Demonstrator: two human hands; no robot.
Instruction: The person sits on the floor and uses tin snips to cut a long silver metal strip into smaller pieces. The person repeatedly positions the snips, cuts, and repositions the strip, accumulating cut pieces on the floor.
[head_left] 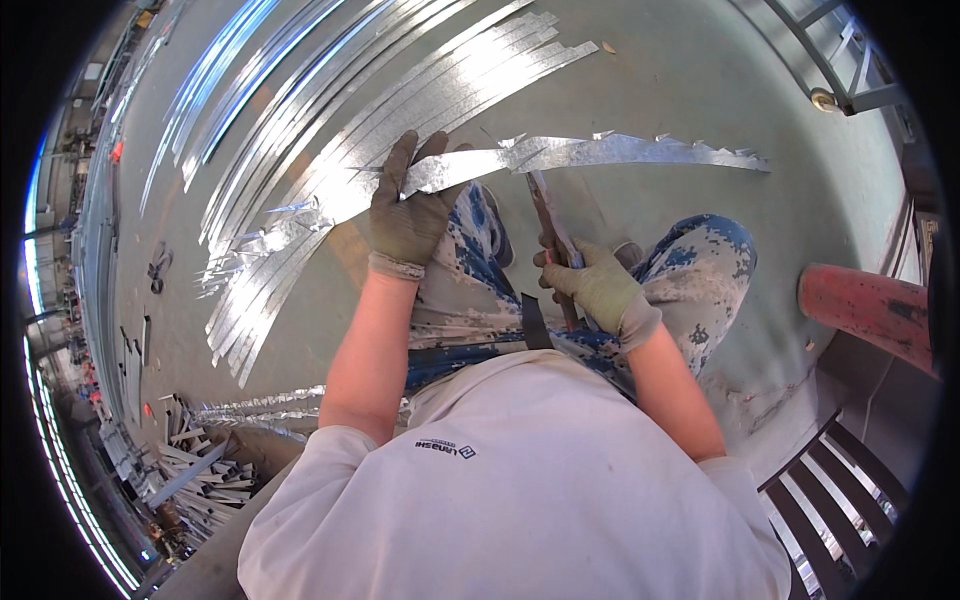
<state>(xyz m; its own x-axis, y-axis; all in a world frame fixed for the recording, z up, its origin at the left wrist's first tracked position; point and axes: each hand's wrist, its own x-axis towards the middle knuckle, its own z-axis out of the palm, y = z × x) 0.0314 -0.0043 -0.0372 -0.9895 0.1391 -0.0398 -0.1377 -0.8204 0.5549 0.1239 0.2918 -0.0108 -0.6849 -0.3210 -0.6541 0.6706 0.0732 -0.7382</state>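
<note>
Here, the left hand (410,222) pinches a metal strip (600,152) at eleven o'clock; the right hand (597,287), near three, clasps a tool (546,212), apparently cutting; the next bite likely needs steadiness.

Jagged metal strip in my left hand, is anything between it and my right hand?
Only the long metal hand tool that your right hand grips: in this view it spans the gap, its far end at the near edge of the jagged metal strip. Nothing else visible stands between them.
</note>
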